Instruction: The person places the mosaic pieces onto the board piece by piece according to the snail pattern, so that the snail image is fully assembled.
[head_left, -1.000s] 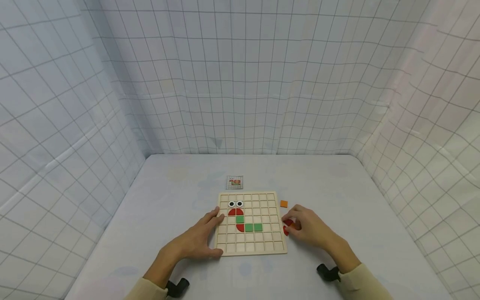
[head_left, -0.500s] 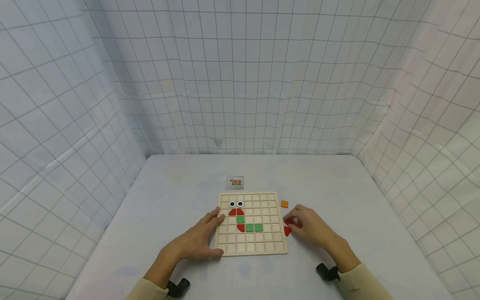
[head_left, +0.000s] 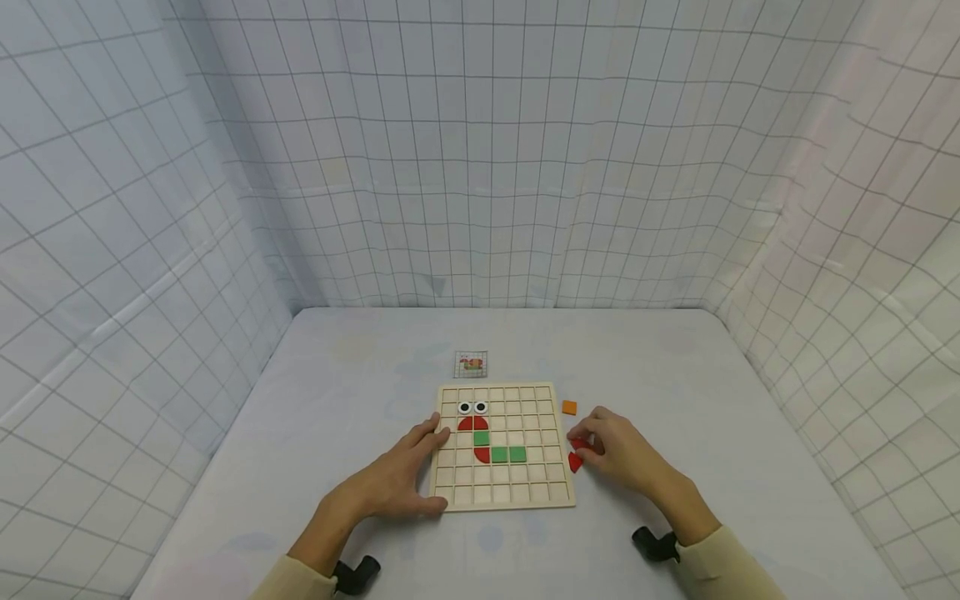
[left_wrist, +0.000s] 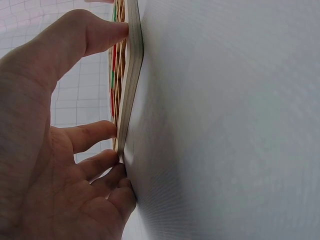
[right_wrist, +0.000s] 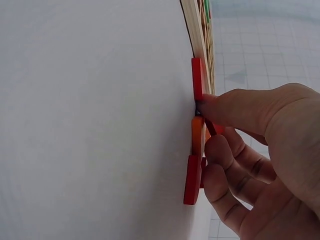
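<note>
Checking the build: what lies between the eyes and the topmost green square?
In the head view, two red pieces lie there side by side, directly below the eyes; the green square sits below the right one.

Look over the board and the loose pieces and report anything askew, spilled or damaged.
Nothing looks spilled or damaged. The green square tiles sit squarely within cells of the pale wooden grid board. The flat red piece in the right hand is tilted, but that looks like ordinary handling.
</note>
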